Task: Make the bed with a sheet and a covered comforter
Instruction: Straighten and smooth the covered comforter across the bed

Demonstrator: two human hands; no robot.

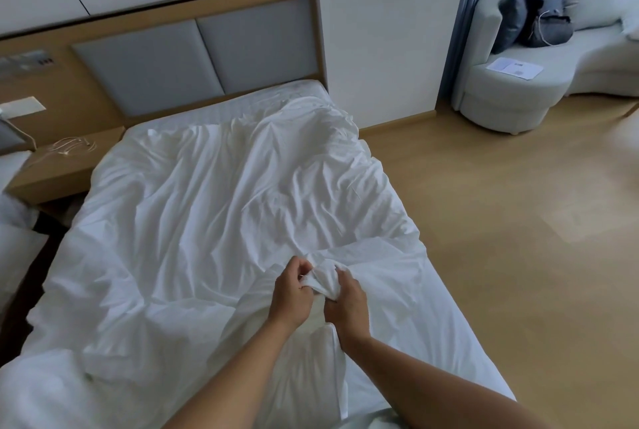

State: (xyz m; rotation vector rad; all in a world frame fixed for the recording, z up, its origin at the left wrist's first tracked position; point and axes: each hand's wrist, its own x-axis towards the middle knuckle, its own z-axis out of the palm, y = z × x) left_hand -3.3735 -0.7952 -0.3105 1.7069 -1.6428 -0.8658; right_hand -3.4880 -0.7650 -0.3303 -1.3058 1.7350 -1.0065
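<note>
A crumpled white comforter cover [214,207] lies spread over the bed, reaching from near the grey padded headboard [193,58] down to the near edge. Under it at the right, the white sheet [432,318] shows along the bed's side. Near the bed's front right part, both my hands hold one bunched fold of the white cover [323,278]. My left hand [292,293] pinches the fold from the left. My right hand [345,304] grips it from the right, fingers curled round the cloth. The two hands almost touch.
A wooden nightstand [65,165] with a cord lies left of the bed, and another white bed edge [17,255] at the far left. Wooden floor [518,238] runs along the right. A pale sofa [539,76] with dark cushions and a paper stands at the back right.
</note>
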